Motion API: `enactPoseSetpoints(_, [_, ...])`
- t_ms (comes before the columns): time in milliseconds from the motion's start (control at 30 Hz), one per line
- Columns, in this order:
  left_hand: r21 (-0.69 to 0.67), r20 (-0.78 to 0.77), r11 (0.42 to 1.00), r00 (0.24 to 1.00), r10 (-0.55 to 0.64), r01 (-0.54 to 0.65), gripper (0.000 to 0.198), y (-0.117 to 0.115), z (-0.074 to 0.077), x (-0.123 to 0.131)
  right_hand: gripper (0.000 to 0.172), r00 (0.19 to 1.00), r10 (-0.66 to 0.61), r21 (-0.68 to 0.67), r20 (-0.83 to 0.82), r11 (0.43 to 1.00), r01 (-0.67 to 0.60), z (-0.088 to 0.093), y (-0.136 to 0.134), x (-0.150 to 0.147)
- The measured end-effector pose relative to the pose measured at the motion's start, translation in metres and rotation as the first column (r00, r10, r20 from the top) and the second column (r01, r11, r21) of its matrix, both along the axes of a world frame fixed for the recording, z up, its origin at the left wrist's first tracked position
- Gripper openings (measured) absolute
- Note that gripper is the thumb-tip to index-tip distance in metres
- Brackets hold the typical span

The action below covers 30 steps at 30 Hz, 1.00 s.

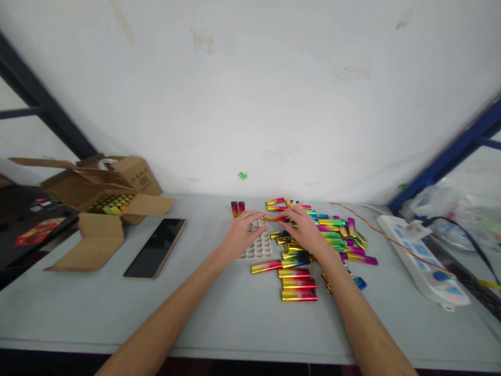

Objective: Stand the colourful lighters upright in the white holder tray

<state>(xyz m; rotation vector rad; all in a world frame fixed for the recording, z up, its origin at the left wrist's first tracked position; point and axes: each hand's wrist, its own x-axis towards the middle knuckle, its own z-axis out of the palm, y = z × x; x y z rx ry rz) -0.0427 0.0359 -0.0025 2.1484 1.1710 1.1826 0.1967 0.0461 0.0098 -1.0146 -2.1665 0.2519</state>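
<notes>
Between my two hands, a red and gold lighter [275, 219] lies sideways just above the right edge of a pale tray [256, 249] with rows of holes. My right hand [304, 230] pinches its right end with thumb and fingers. At its left end, the fingertips of my left hand [243, 234] close around it, and that hand covers part of the tray. Two red lighters [238, 209] stand upright at the tray's back left corner. A loose pile of shiny multicoloured lighters [332, 235] spreads under and beside my right hand.
Several red and gold lighters [298, 284] lie in front of the pile. To the left are a phone [156, 248] and an open cardboard box [102, 235] holding yellow-topped items. A white power strip [425, 266] with cables lies on the right. A white wall [250, 104] rises behind the table.
</notes>
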Motion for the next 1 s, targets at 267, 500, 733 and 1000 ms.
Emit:
enactPoseSetpoints(267, [-0.22,0.101,0.967,0.989,-0.11,0.13,0.023,-0.004,0.008,-0.001,0.034,0.844,0.004,-0.335,-0.536,0.917,-0.217,0.005,-0.007,-0.021])
enactPoseSetpoints(500, [-0.418,0.288,0.836,0.924,-0.25,0.356,0.035,-0.008,0.014,0.006,0.034,0.749,-0.11,-0.448,-0.653,0.854,-0.265,0.009,-0.01,-0.023])
enactPoseSetpoints(733, [-0.453,0.442,0.764,0.86,-0.255,0.459,0.042,-0.011,0.018,0.007,0.032,0.81,-0.081,-0.398,-0.58,0.896,-0.195,0.006,-0.011,-0.03])
enactPoseSetpoints(1000, [-0.514,0.657,0.742,0.754,0.017,0.431,0.043,-0.003,0.021,-0.001,0.03,0.869,-0.116,-0.346,-0.48,0.936,-0.067,-0.014,-0.001,-0.028])
